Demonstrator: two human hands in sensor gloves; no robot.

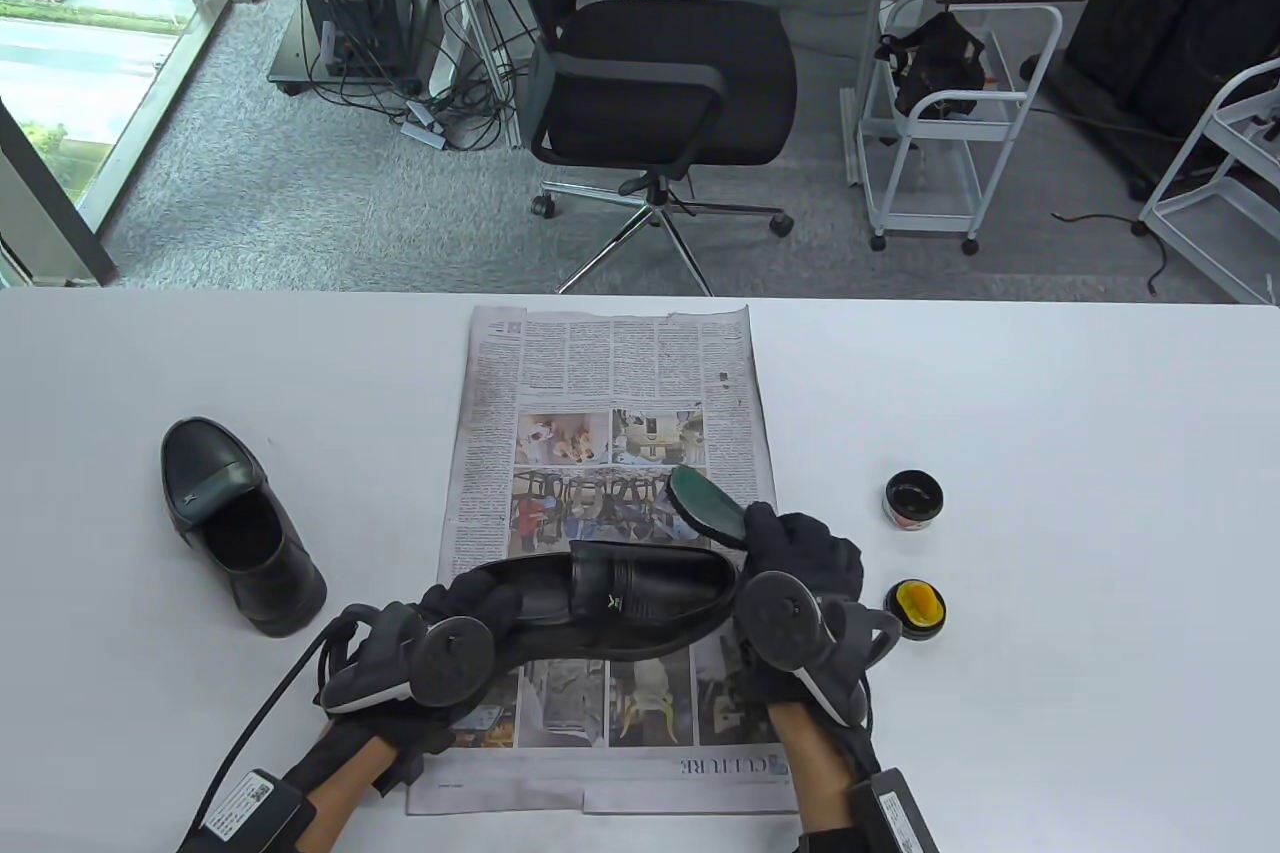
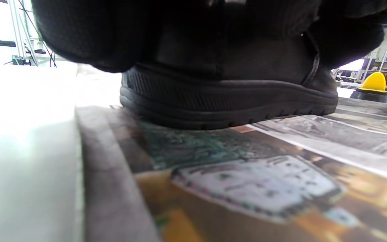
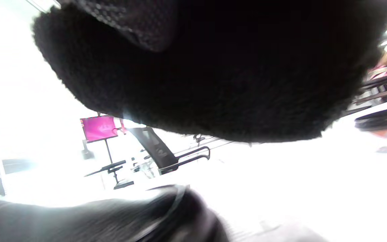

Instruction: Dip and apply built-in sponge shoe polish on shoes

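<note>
A black loafer (image 1: 630, 598) lies across the newspaper (image 1: 610, 363) with its toe to the right. My left hand (image 1: 470, 608) grips its heel end; in the left wrist view the ridged sole (image 2: 227, 107) rests on the paper. My right hand (image 1: 800, 543) pinches a dark green oval sponge applicator (image 1: 705, 505), held just beyond the toe; contact cannot be told. The open black polish tin (image 1: 913, 498) stands to the right of that hand. In the right wrist view the glove fills the top, and the shoe (image 3: 113, 218) shows blurred at the bottom.
A second black loafer (image 1: 240, 523) stands on the white table (image 1: 1080, 453) at the left, off the paper. A black lid with a yellow insert (image 1: 918, 605) sits near my right wrist. An office chair (image 1: 660, 83) and carts stand beyond the table's far edge.
</note>
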